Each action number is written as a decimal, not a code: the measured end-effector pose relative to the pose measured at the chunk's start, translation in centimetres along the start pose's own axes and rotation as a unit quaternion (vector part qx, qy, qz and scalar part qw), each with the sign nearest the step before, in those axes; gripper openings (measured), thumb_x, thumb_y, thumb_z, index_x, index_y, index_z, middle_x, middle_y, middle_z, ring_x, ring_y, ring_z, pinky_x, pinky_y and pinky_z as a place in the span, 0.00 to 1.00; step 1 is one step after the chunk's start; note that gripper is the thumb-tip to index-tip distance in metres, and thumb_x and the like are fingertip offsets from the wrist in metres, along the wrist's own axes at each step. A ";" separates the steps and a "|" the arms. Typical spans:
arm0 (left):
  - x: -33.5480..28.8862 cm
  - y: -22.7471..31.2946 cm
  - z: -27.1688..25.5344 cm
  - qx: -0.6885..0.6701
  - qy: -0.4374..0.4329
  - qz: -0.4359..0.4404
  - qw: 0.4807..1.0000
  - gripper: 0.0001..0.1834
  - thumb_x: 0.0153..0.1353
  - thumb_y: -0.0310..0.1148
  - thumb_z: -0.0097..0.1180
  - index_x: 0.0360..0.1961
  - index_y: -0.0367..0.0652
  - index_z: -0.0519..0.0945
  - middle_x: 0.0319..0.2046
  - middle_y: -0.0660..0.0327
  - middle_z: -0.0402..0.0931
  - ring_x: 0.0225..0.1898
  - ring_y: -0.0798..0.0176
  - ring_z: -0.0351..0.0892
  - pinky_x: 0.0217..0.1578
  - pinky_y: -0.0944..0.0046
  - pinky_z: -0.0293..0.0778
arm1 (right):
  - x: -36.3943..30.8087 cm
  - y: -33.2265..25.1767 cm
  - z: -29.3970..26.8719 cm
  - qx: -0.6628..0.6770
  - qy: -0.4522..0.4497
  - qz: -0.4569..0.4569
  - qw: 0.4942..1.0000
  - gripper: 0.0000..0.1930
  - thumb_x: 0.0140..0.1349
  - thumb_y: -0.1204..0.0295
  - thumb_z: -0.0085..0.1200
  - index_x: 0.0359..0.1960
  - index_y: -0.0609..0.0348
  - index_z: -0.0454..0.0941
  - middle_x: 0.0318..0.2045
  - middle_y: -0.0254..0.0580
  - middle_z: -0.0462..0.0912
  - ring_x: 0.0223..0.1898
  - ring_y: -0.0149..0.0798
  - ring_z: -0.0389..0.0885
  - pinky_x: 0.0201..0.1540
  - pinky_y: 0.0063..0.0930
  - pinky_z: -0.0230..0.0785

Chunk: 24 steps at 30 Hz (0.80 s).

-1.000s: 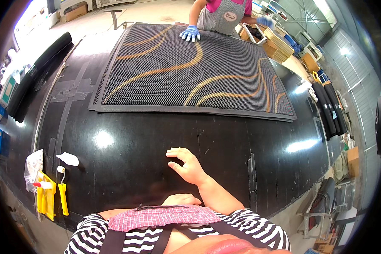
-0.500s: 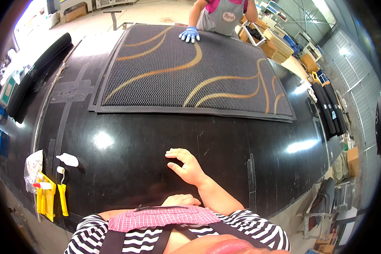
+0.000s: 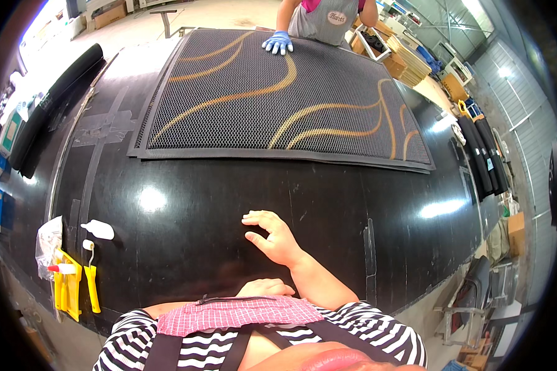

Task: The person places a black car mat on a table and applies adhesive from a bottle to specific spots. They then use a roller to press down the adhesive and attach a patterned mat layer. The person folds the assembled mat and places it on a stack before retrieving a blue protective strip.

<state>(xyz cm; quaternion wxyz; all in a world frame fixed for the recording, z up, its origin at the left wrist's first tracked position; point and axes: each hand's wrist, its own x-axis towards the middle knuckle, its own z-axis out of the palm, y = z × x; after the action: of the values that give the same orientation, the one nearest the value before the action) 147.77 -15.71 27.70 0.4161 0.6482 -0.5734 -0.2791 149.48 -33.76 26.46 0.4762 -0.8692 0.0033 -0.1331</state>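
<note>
My right hand (image 3: 276,237) rests on the black tabletop (image 3: 185,229) with the thumb apart from the fingers, and nothing is in it. Close to my body lies my left hand (image 3: 265,288), its fingers pointing right and partly covered by the pink checked cloth (image 3: 241,316) at my front. It appears relaxed and holds nothing that I can see. Beyond both hands, across the middle of the table, lies a large dark mesh mat (image 3: 241,123) with golden wavy bands and a plain border. At least one more layer shows under its edge. Neither of my hands touches the mat.
Opposite, a person's blue-gloved hand (image 3: 278,42) presses the mat's far edge. At left are a white squeeze bottle (image 3: 99,230), a small yellow-handled roller (image 3: 91,287), a yellow tray (image 3: 72,290) and a clear plastic bag (image 3: 48,247). Black rolls (image 3: 59,108) lie along the table's sides.
The whole scene sits slightly higher in the picture, most of all at the far side. My hands and the gloved hand keep nearly the same places.
</note>
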 end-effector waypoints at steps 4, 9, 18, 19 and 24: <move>0.0 0.5 -0.2 -0.007 0.010 -0.005 1.000 0.15 0.60 0.38 0.60 0.46 0.46 0.84 0.39 0.57 0.83 0.44 0.53 0.84 0.48 0.57 0.78 | 0.0 -0.3 0.0 -0.001 0.000 0.006 1.000 0.16 0.62 0.65 0.65 0.50 0.55 0.83 0.54 0.41 0.84 0.62 0.48 0.75 0.66 0.43 0.66; 0.1 0.5 0.0 -0.005 0.012 -0.008 1.000 0.15 0.59 0.38 0.60 0.46 0.47 0.85 0.39 0.58 0.83 0.44 0.53 0.84 0.48 0.56 0.78 | 0.0 -0.3 -0.2 -0.001 0.000 0.010 1.000 0.16 0.62 0.65 0.65 0.50 0.55 0.84 0.53 0.43 0.84 0.62 0.49 0.76 0.66 0.43 0.66; -0.1 -0.7 0.3 -0.014 0.026 0.015 0.999 0.16 0.60 0.38 0.59 0.48 0.48 0.83 0.41 0.60 0.82 0.47 0.54 0.83 0.50 0.56 0.77 | 1.0 -0.7 0.1 -0.002 -0.006 0.005 1.000 0.15 0.60 0.68 0.65 0.49 0.56 0.84 0.53 0.43 0.85 0.61 0.48 0.77 0.65 0.42 0.67; -0.4 -1.1 0.6 -0.016 0.021 0.023 0.999 0.16 0.60 0.39 0.60 0.48 0.47 0.83 0.41 0.60 0.82 0.46 0.54 0.83 0.50 0.56 0.78 | 1.1 -0.7 0.6 -0.009 -0.006 -0.013 1.000 0.15 0.59 0.70 0.66 0.48 0.56 0.85 0.52 0.43 0.85 0.60 0.48 0.78 0.65 0.42 0.67; -0.7 -0.9 1.4 -0.042 0.070 0.087 0.993 0.10 0.62 0.38 0.57 0.40 0.44 0.79 0.38 0.57 0.80 0.42 0.50 0.81 0.42 0.52 0.77 | 0.3 -3.1 1.0 -0.060 -0.037 0.006 0.997 0.22 0.57 0.67 0.66 0.54 0.56 0.81 0.60 0.46 0.79 0.65 0.50 0.72 0.69 0.43 0.60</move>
<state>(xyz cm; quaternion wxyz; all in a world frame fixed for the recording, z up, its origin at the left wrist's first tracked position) 146.91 -15.30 26.18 0.5051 0.5956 -0.5849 -0.2192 149.69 -31.28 28.55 0.4235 -0.9007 -0.0008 -0.0973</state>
